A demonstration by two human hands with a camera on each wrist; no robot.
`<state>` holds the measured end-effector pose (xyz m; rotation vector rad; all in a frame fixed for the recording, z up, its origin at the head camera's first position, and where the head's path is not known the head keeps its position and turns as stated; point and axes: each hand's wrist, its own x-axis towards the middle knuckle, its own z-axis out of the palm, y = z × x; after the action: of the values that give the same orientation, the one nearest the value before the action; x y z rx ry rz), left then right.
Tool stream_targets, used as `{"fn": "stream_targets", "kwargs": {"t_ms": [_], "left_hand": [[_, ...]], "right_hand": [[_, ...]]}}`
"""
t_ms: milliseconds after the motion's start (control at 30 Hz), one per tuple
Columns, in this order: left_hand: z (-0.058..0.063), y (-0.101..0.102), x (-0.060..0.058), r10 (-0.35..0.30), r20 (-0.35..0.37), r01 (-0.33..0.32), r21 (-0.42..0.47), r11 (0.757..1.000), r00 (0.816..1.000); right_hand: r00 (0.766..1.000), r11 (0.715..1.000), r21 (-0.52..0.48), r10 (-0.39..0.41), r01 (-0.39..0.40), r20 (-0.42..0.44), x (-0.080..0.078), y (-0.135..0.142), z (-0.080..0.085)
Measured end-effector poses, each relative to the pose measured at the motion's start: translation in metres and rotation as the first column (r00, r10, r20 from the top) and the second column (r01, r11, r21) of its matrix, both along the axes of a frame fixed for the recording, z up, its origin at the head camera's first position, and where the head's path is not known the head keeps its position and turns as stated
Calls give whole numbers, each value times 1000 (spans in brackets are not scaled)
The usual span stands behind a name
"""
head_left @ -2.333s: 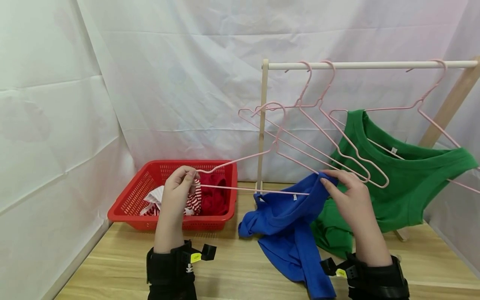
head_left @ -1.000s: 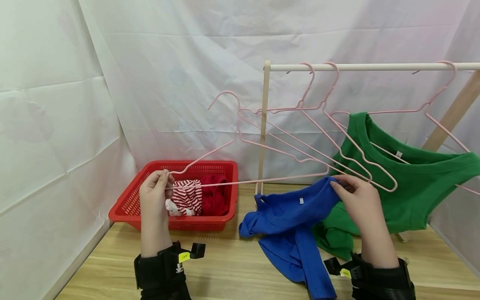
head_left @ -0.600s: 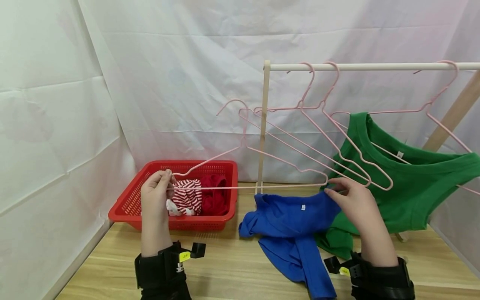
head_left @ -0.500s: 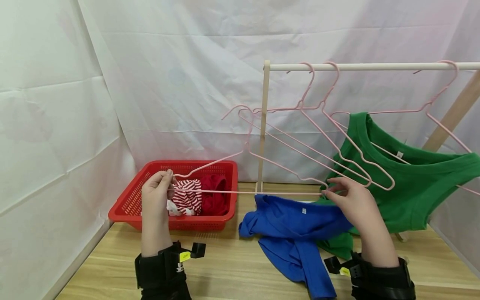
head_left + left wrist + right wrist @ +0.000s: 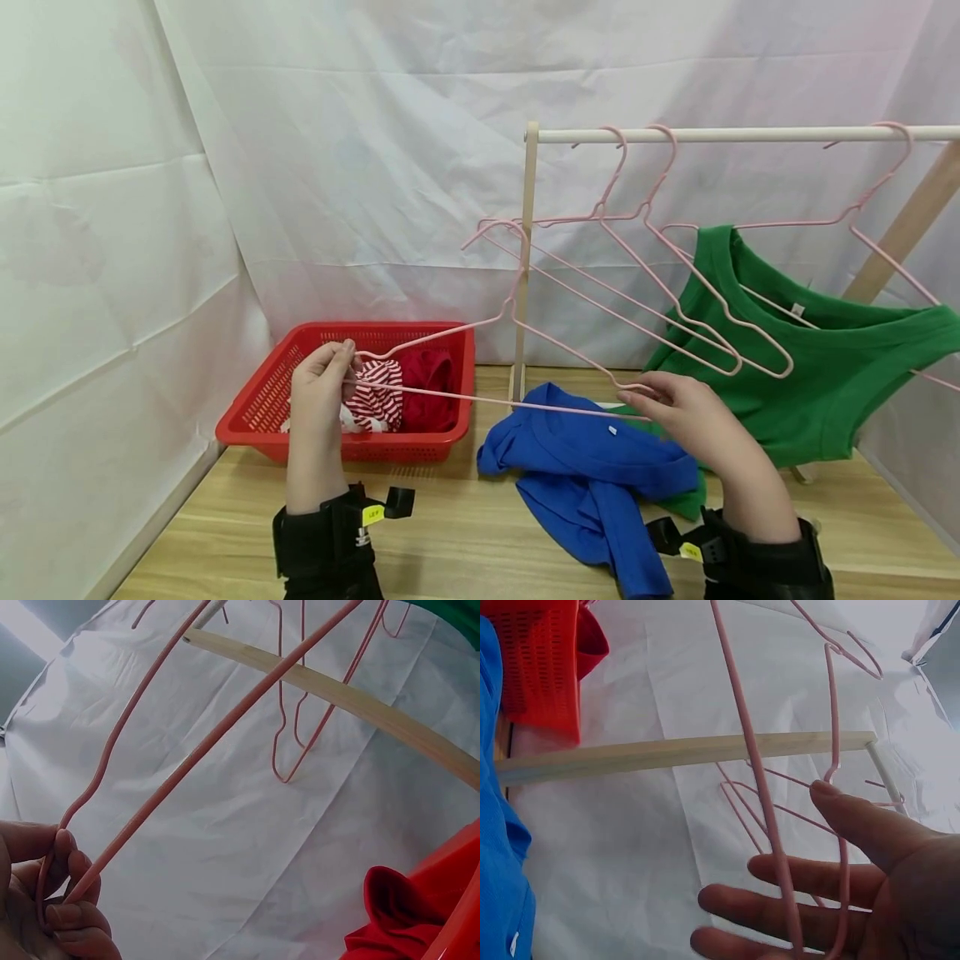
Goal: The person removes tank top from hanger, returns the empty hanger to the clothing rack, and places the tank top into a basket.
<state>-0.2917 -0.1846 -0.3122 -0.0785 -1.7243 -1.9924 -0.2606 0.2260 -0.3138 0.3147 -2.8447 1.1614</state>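
Note:
My left hand (image 5: 322, 379) grips the left end of a pink clothes hanger (image 5: 442, 335), fingers curled round the wire, also plain in the left wrist view. At the hanger's lower right end is my right hand (image 5: 678, 408). In the right wrist view, that hand (image 5: 840, 885) has its fingers spread fairly straight, with the wire running across them and the thumb tip against it. Below the hanger a blue shirt (image 5: 555, 450) lies crumpled on the table, its white neck label showing. Neither hand holds the shirt.
A red basket (image 5: 240, 429) with striped and red clothes stands left. At right, a rack with a white rail (image 5: 720, 135) carries two bare pink hangers (image 5: 618, 183) and a green tank top (image 5: 795, 375) on another. The wooden table (image 5: 465, 533) is underneath.
My right hand has let go of the blue shirt's edge, which has dropped to the table, and moved to the hanger's end. The hanger has tilted, right end down, its hook swinging right.

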Motion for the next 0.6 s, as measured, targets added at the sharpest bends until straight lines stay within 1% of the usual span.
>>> {"fn": "stream_targets", "kwargs": {"t_ms": [133,367,500,600], "left_hand": [[0,1,1,-4,-11,4,-6,1000,1000],[4,2,7,-15,-15,15,3,1000,1000],[6,4,10,-22,-35,23,43,999,999],[8,6,11,-29,-64,34,74,997,998]], "right_hand": [[999,996,-81,27,-24,43,0,1,0],[995,984,-161,85,-75,57,2,7,3],[996,982,-178,73,-64,46,5,9,4],[999,984,-172,43,-42,6,7,7,5]]}}
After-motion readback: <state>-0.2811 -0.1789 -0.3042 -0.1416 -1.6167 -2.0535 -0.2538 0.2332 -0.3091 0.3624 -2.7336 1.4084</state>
